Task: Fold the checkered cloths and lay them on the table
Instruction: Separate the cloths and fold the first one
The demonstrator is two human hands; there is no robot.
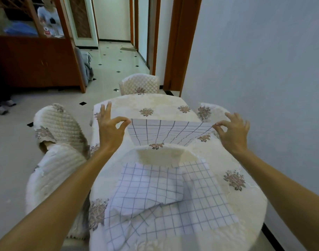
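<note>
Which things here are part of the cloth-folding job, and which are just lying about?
Job: checkered cloth held up, pinched at its top corners by left hand and right hand; heap of checkered cloths nearer the camera; table.
Lying about: far chair; left chair; wooden cabinet; shoes on the floor.

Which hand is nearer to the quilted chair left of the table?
Left. The left hand pinches a corner of the checkered cloth beside the quilted chair; the right hand pinches the opposite corner.

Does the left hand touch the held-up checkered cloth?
Touching: the head view shows the left hand pinching a corner of the held-up checkered cloth.
</note>
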